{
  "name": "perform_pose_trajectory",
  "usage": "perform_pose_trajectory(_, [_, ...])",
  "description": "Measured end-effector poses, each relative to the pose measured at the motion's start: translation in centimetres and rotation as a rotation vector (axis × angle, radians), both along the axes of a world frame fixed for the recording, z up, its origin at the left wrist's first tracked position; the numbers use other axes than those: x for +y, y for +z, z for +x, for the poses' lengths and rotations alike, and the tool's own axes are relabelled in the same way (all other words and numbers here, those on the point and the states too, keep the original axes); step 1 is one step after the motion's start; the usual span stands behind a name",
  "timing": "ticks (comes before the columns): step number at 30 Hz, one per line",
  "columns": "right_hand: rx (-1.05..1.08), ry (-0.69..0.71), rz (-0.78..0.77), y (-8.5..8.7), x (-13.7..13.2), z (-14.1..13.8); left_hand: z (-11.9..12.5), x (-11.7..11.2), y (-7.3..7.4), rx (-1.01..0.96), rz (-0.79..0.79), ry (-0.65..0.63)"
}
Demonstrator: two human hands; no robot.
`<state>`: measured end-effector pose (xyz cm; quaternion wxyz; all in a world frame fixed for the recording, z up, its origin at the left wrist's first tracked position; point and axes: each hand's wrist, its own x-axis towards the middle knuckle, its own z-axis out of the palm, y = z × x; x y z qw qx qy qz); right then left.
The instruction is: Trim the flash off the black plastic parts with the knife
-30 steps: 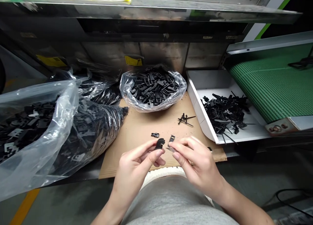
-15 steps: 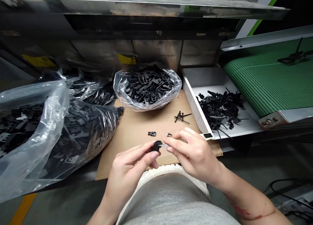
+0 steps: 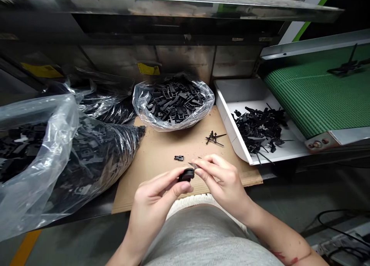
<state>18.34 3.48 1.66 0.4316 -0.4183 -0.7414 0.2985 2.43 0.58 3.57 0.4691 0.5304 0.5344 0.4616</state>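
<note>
My left hand (image 3: 162,191) pinches a small black plastic part (image 3: 187,175) between thumb and fingers, over the front of the cardboard sheet (image 3: 162,142). My right hand (image 3: 221,175) is closed on a knife, its thin pointed blade (image 3: 193,165) showing past the fingertips at the part's upper right edge. Whether the blade touches the part I cannot tell, and the handle is hidden in the hand. Just beyond my hands, another small black part (image 3: 179,158) lies on the cardboard. Several thin black sprue sticks (image 3: 214,138) sit farther back to the right.
An open clear bag (image 3: 173,125) of black parts stands at the back. Bigger filled bags (image 3: 104,154) crowd the left. On the right are a white tray (image 3: 231,123) of black pieces and a green conveyor belt (image 3: 323,88). A metal ledge (image 3: 185,5) runs overhead.
The black part has been turned in my left hand. My right hand has tilted and shifted slightly left, and the knife's rear end no longer shows behind it.
</note>
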Motion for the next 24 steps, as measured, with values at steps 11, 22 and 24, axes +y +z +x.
perform_pose_trajectory(11, [0.204,0.168,-0.476,1.1,-1.2,0.6,-0.3,0.3,-0.6,0.168,0.151,-0.006])
perform_pose_trajectory(22, [0.19,0.186,-0.454,0.9,-1.2,0.1,-0.3,0.2,-0.7,0.163,0.177,0.005])
perform_pose_trajectory(24, [0.201,0.181,-0.453,0.9,-1.2,0.1,-0.3,0.2,-0.7,0.153,0.176,0.006])
